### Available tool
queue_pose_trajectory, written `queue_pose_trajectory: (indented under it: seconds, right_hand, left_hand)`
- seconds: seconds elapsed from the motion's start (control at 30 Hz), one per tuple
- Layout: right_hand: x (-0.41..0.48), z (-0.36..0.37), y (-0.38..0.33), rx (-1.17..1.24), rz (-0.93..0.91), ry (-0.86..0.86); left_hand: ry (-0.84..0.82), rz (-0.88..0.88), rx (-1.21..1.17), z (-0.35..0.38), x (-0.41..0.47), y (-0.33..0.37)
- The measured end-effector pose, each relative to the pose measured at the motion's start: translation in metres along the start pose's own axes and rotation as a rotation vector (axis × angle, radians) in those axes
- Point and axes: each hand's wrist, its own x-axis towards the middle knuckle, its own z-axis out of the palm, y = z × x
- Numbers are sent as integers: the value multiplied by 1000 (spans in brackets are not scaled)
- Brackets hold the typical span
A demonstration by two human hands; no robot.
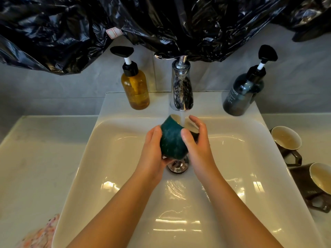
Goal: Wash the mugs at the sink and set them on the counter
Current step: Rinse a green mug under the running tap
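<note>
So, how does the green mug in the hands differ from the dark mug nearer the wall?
Colour: the green mug is teal outside, the dark mug brown-black.
Place: the left hand and right hand hold the green mug under water from the faucet, over the sink; the dark mug sits untouched on the counter.
Pose: the green mug's mouth tips toward the faucet, the dark mug's toward the camera.
Both are pale inside.
</note>
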Motion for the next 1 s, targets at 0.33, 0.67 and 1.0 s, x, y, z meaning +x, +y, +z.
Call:
queue_pose_trajectory:
  seconds: [0.33,0.67,1.0]
  right_hand:
    - [16,-14,10,-201,-67,175]
    - [17,-23,4,-241,24,198]
    - [-1,-29,-11,61,252,-243]
  left_hand:
    - [-2,-285,-117,0,3,14]
    - [26,-243,-133,6,-2,16]
    - [12,542,602,-8,1,11]
